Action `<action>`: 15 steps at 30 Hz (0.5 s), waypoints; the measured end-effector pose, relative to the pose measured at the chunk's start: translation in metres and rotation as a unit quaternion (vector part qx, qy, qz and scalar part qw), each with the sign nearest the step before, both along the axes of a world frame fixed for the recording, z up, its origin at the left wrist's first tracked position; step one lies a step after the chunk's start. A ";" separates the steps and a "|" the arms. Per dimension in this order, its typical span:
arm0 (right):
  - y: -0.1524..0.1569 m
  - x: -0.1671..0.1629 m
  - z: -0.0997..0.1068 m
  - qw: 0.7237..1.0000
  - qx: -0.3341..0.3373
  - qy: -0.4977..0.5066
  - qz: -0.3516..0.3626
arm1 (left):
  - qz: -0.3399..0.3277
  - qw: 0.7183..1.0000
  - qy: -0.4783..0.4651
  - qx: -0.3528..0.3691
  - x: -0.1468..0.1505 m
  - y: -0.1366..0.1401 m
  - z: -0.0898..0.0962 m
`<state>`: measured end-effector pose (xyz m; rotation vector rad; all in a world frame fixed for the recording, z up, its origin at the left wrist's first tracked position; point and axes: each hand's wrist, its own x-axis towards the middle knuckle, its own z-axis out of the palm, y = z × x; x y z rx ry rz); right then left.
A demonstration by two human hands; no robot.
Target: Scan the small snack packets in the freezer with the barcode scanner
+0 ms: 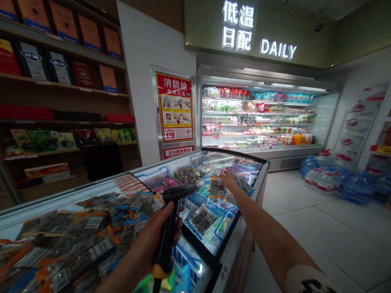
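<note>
Handheld scanner (167,240), black with a yellow base, sits in the left hand (154,226), whose grip wraps around it above a chest freezer (236,254). The right hand's (228,179) grip pinches an orange-edged packet (217,188) farther along. Heaped packets (91,232) lie left of the scanner.

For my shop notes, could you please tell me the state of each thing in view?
Scanner: held in the left hand
Packet: held in the right hand
Packet heap: untidy
Freezer: stocked; open or shut, cannot tell
Sign: lit
Cooler: lit, stocked
Water bottles: upright
</note>
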<state>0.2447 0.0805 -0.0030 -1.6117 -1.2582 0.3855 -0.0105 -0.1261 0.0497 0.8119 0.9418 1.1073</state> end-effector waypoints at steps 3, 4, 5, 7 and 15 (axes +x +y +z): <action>-0.011 -0.005 0.009 0.997 -0.013 -0.073 -0.001 | 0.004 1.000 -0.004 0.012 0.006 0.011 0.001; -0.018 -0.010 0.010 0.995 -0.020 -0.097 0.016 | 0.002 1.000 -0.006 0.020 0.009 0.017 0.003; -0.025 -0.016 0.010 0.992 -0.030 -0.120 0.040 | 0.003 1.000 -0.010 0.029 0.012 0.023 0.004; -0.044 -0.030 0.004 0.980 -0.063 -0.157 0.101 | 0.011 0.999 -0.016 0.048 0.016 0.035 0.006; -0.092 -0.056 -0.028 0.910 -0.144 -0.320 0.218 | -0.002 0.999 0.033 0.034 0.008 0.049 -0.009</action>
